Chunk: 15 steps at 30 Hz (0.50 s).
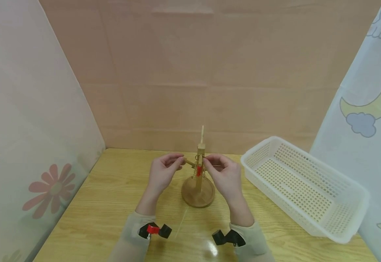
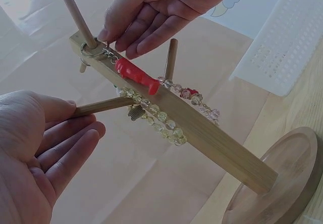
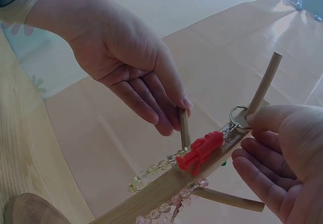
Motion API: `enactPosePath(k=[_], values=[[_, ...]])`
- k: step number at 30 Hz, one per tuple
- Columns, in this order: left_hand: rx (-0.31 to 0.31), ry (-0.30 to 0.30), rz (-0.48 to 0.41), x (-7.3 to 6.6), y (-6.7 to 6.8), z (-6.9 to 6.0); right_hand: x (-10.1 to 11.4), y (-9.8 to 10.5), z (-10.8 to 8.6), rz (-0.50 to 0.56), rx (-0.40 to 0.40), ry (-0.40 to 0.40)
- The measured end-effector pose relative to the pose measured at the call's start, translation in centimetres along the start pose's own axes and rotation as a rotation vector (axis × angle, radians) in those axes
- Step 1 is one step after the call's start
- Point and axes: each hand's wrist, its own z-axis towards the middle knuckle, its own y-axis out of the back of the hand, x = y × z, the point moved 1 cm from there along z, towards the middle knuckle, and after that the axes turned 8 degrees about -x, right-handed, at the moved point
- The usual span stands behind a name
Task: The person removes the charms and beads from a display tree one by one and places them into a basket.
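Observation:
A wooden stand with a round base [image 1: 198, 193] and upright post [image 2: 202, 133] carries several pegs. My left hand [image 1: 163, 171] pinches the end of a side peg [image 2: 103, 106] between thumb and fingers. Around an upper peg [image 3: 265, 82] lies a metal key ring [image 3: 232, 117], with a red figure [image 3: 202, 151] hanging from it against the post. My right hand [image 1: 224, 176] pinches at the ring beside that peg. A yellowish bead bracelet [image 2: 161, 117] hangs on the peg at my left hand; a pinkish one [image 2: 198, 103] hangs on the opposite peg.
A white perforated basket [image 1: 295, 182] stands on the wooden table [image 1: 112, 203] to the right of the stand. A plain brownish cloth [image 1: 190, 72] hangs behind, with printed cloths at the left [image 1: 23, 109] and right [image 1: 351, 120].

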Motion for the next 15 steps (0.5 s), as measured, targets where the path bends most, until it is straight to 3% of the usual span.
enactPosePath(k=[15], values=[[-0.002,0.001,0.006,0.06,-0.05,0.09,-0.41,-0.19,-0.04,-0.015,-0.016,0.028]])
